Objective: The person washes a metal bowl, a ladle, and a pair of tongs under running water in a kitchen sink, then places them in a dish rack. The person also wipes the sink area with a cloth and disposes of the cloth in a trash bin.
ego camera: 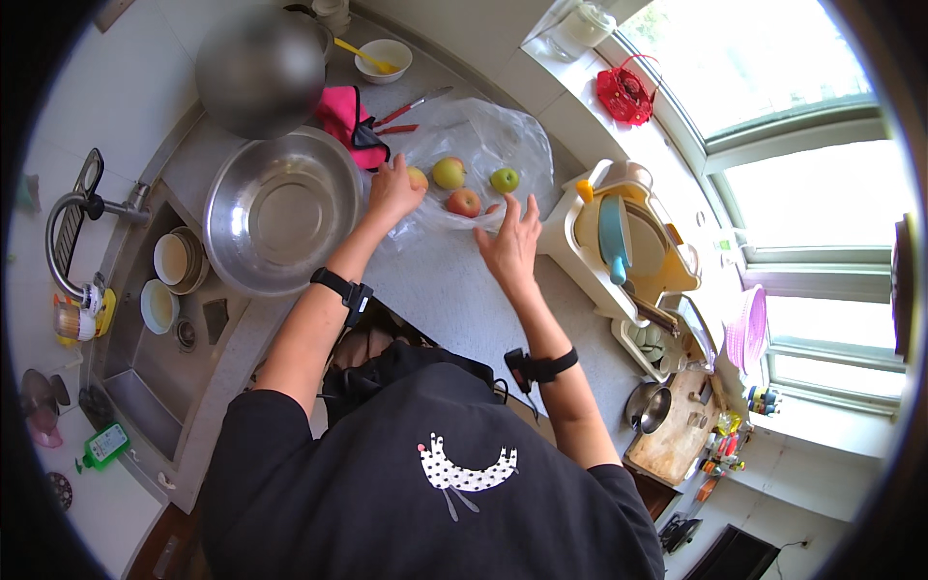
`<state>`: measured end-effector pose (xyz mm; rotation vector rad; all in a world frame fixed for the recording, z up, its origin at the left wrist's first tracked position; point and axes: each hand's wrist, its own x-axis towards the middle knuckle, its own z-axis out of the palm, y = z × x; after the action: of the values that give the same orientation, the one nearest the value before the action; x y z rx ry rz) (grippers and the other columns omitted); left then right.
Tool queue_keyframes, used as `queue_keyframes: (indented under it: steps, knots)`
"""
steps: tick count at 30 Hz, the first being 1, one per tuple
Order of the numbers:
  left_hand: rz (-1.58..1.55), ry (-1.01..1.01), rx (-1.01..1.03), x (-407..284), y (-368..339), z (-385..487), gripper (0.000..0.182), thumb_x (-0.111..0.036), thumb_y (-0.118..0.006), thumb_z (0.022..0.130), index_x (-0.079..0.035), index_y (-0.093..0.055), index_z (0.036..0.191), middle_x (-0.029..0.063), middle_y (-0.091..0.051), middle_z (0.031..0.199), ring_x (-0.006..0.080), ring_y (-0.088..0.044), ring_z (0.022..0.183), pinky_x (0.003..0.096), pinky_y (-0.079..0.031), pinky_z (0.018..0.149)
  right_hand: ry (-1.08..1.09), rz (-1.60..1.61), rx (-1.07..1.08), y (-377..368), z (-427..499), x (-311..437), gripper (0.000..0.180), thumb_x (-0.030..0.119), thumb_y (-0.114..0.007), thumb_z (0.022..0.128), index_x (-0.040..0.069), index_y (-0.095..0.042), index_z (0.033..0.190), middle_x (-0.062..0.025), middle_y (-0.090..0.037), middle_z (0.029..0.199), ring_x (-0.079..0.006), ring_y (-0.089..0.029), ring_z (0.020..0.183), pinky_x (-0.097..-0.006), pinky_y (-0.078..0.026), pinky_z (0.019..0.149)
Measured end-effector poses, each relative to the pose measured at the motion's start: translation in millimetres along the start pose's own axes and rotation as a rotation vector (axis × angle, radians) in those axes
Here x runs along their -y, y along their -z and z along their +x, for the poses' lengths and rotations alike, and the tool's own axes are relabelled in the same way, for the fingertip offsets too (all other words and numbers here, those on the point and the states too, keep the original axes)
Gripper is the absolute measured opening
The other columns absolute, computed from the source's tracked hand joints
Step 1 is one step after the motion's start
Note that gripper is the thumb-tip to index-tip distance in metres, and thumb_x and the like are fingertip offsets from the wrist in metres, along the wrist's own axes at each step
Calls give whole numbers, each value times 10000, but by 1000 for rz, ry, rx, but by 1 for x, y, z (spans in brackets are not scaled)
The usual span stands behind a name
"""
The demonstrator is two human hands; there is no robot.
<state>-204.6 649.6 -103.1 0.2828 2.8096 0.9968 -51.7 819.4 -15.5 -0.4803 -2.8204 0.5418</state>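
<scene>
A clear plastic bag (533, 145) lies spread on the grey countertop. On it rest a yellow-green apple (449, 173), a reddish apple (463, 204) and a green apple (504, 180). My left hand (394, 194) is around a yellow-red apple (417, 178) at the bag's left side and partly covers it. My right hand (512, 246) is at the bag's near edge, fingers apart, holding nothing. A small reddish piece (493, 209) shows just past its fingers, too hidden to identify. Left of my left hand stands a wide stainless steel basin (290, 217).
Behind the bag lie a red-handled knife (413, 106), a pink cloth (341, 119) and a white bowl (395, 54) with a yellow utensil. A dish rack (573, 232) stands at right. Several bowls (172, 259) sit in the sink (130, 348). A blurred round object (261, 72) blocks the upper left.
</scene>
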Motion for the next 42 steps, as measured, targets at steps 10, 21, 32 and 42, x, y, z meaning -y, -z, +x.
queue_keyframes:
  steps: [10, 21, 32, 42]
  knots:
    - [-256, 69, 370, -7, -29, 56, 1120, -221, -867, 596, -67, -289, 1543, 266, -551, 1383, 348, -558, 1280, 386, -461, 1046, -173, 169, 129, -86, 15, -46, 971, 108, -774, 759, -52, -187, 1516, -398, -250, 1487, -570, -245, 1401, -543, -365, 1107]
    - [-532, -44, 609, -58, -92, 83, 1192, -163, -886, 545, -122, -270, 1564, 200, -535, 1433, 318, -517, 1331, 376, -423, 1093, -265, 125, -64, -60, 69, -93, 834, -63, -598, 814, -40, -188, 1540, -459, -132, 1516, -598, -312, 1361, -510, -362, 1110]
    - [60, -322, 722, -102, -78, 58, 966, -187, -816, 691, -60, -286, 1488, 276, -593, 1242, 440, -580, 1163, 476, -494, 974, -219, -36, 97, 8, 114, -79, 760, -33, -597, 764, 48, -364, 1483, -294, -527, 1326, -465, -608, 1086, -503, -521, 899]
    - [-243, -567, 698, -80, -88, 33, 880, 25, -735, 705, -78, -345, 1487, 226, -528, 1388, 435, -535, 1235, 472, -468, 1016, -25, 126, -274, 15, 159, -56, 731, -1, -548, 806, 119, -381, 1508, -287, -511, 1354, -455, -603, 1104, -499, -520, 904]
